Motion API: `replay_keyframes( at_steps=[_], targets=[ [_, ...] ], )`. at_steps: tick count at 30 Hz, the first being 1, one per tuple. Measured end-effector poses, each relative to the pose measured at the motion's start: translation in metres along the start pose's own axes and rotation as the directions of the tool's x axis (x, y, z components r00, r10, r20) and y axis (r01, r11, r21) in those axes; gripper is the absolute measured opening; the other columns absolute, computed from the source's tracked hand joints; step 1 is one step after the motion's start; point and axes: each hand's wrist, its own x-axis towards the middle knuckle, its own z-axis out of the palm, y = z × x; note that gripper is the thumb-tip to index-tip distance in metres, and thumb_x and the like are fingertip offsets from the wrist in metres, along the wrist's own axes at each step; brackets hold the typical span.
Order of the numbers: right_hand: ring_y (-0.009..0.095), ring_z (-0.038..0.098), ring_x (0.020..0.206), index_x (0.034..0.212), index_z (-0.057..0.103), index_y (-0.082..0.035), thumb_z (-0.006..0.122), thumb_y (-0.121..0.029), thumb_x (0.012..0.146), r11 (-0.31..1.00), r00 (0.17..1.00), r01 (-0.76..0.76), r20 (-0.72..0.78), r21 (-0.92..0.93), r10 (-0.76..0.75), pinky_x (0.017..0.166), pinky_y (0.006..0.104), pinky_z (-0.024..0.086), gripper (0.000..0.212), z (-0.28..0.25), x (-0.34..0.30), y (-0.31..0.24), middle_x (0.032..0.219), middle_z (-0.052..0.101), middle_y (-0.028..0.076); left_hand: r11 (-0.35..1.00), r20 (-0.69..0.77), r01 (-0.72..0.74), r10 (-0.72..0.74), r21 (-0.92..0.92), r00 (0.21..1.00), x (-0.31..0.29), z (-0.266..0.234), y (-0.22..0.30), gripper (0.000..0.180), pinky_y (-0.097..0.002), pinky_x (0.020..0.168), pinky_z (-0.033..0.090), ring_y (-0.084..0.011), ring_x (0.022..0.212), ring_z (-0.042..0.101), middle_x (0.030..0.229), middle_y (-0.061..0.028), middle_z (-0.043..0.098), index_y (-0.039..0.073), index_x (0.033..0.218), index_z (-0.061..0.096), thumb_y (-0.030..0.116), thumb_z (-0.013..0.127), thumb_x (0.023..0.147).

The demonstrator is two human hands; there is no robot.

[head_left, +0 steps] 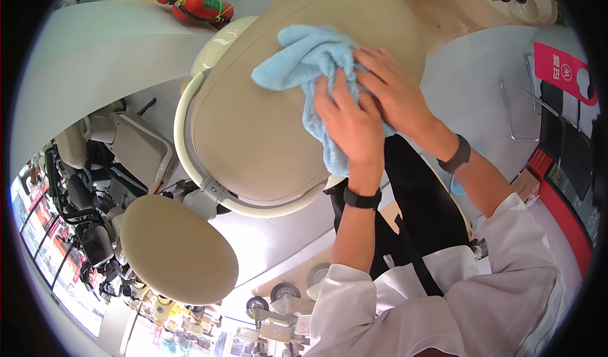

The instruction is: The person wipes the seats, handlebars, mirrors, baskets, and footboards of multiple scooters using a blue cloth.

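Note:
A light blue terry cloth (297,59) lies bunched on the beige padded seat (253,135) of a scooter. My left hand (349,126) presses down on the cloth, its fingers bent into the folds. Just to its right, my right hand (399,97) grips the cloth's far right part, fingers curled over it. The two hands are close together, and part of the cloth is hidden under them. A cream curved rail (182,129) runs round the seat's left and near edges. At the near left, an oval beige backrest pad (180,249) is joined to the rail by a grey bracket (213,190).
Red fire extinguishers (202,7) stand at the far left. More scooters (136,141) are parked to the left and behind. The scooter's tan front part (456,8) reaches to the far right. On the right are a metal-framed chair (522,113) and a pink sign (563,72).

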Motion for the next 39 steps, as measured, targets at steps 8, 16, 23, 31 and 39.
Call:
replay_keyframes(
  at_steps=[8, 16, 23, 31, 39],
  targets=[
    [0.039, 0.045, 0.130, 0.116, 0.059, 0.001, 0.061, -0.006, 0.084, 0.998, 1.000, -0.031, -0.003, -0.055, 0.031, 0.109, 0.0534, 0.036, 0.032, -0.033, -0.017, 0.063, 0.137, 0.053, 0.015, 0.972, -0.012, -0.146, 0.146, -0.181, 0.989, -0.005, 0.064, 0.031, 0.052, -0.0543, 0.103, 0.037, -0.0432, 0.123, 0.046, 0.130, -0.0223, 0.047, 0.002, 0.128, 0.053, 0.007, 0.063, 0.078],
    [0.040, 0.037, 0.135, 0.121, 0.058, 0.001, 0.065, -0.013, 0.081, 0.987, 0.988, 0.136, 0.086, -0.085, -0.129, 0.109, 0.0543, 0.031, 0.043, -0.011, -0.021, 0.023, 0.133, 0.054, 0.014, 0.986, -0.011, -0.168, 0.168, 0.004, 0.986, -0.025, 0.014, -0.010, 0.053, -0.0629, 0.101, 0.036, -0.0398, 0.124, 0.049, 0.129, -0.0186, 0.050, 0.007, 0.126, 0.058, 0.017, 0.065, 0.074],
    [0.037, 0.051, 0.117, 0.111, 0.061, -0.004, 0.070, -0.011, 0.074, 0.989, 0.989, 0.146, 0.034, -0.019, -0.145, 0.096, 0.0483, 0.040, 0.039, 0.015, -0.049, -0.015, 0.119, 0.061, 0.010, 0.995, -0.076, -0.094, 0.090, -0.042, 0.993, -0.066, -0.016, -0.037, 0.047, -0.0575, 0.101, 0.040, -0.0389, 0.122, 0.052, 0.123, -0.0163, 0.054, 0.006, 0.118, 0.063, 0.009, 0.069, 0.071],
    [0.032, 0.058, 0.103, 0.108, 0.058, -0.002, 0.072, -0.004, 0.077, 0.995, 0.996, -0.052, -0.071, 0.088, 0.058, 0.085, 0.0398, 0.047, 0.035, 0.043, -0.116, -0.064, 0.109, 0.063, 0.012, 0.988, -0.080, -0.132, 0.125, -0.083, 0.989, -0.120, -0.038, -0.061, 0.039, -0.0505, 0.099, 0.042, -0.0370, 0.121, 0.052, 0.124, -0.0136, 0.055, 0.008, 0.116, 0.063, 0.003, 0.067, 0.077],
    [0.035, 0.060, 0.107, 0.133, 0.046, -0.001, 0.072, -0.007, 0.082, 0.842, 0.886, -0.421, -0.045, 0.337, 0.462, 0.091, 0.0395, 0.048, 0.058, 0.142, -0.251, -0.087, 0.117, 0.059, 0.021, 0.988, 0.386, -0.132, 0.151, -0.076, 0.910, -0.219, -0.046, -0.158, 0.047, -0.0429, 0.092, 0.049, -0.0338, 0.116, 0.054, 0.127, -0.0131, 0.053, 0.014, 0.126, 0.060, 0.006, 0.060, 0.080]
  ],
)
